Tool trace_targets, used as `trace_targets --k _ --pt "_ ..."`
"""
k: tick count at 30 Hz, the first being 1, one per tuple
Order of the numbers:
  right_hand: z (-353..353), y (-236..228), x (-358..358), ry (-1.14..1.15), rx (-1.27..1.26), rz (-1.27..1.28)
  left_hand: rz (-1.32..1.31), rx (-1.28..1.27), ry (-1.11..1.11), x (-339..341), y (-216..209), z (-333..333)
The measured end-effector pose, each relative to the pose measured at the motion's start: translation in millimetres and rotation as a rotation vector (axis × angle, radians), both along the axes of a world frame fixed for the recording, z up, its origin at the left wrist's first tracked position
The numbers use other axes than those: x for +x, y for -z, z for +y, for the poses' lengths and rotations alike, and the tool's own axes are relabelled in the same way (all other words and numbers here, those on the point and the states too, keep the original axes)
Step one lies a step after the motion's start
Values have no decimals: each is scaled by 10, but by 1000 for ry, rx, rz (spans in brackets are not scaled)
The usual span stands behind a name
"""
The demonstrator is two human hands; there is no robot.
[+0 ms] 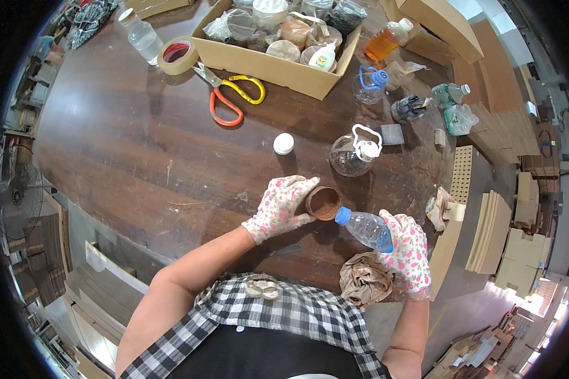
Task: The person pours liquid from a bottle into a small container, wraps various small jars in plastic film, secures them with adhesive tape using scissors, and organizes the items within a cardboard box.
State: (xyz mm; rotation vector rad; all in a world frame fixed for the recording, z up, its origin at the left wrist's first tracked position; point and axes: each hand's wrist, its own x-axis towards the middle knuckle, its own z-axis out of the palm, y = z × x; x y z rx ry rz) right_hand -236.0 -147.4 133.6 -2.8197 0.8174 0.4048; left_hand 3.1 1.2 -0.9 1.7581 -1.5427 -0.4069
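Note:
My left hand (284,208), in a white glove with pink flowers, has its fingers and thumb closed around the left side of a round brown cup (324,203). The cup's open mouth shows brown inside. My right hand (408,249), gloved alike, grips the base of a clear plastic bottle (368,231) with a blue cap (342,216). Tilted on its side, the bottle has its cap end at the cup's lower right rim. Whether anything comes out of it, I cannot tell. A white round lid (284,144) lies farther off on the table. Below the bottle is a crumpled brown cloth (365,279).
A clear jug with a white handle (353,156) stands beyond the cup. Scissors (224,95), a tape roll (177,55) and a carton of wrapped jars (265,61) are farther back. Several bottles, among them an orange one (387,40), stand at the far right.

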Motion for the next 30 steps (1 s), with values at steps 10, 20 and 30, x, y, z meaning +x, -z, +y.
trace_targets --k 10,20,30 --pt "-12 20 60 -8 -3 -63 -33 -12 5 5 6 -11" --pt "7 -58 108 -24 -45 -26 -31 19 8 13 1 6" --pt "3 -64 102 -15 -41 -20 -36 1 15 11 21 -8"
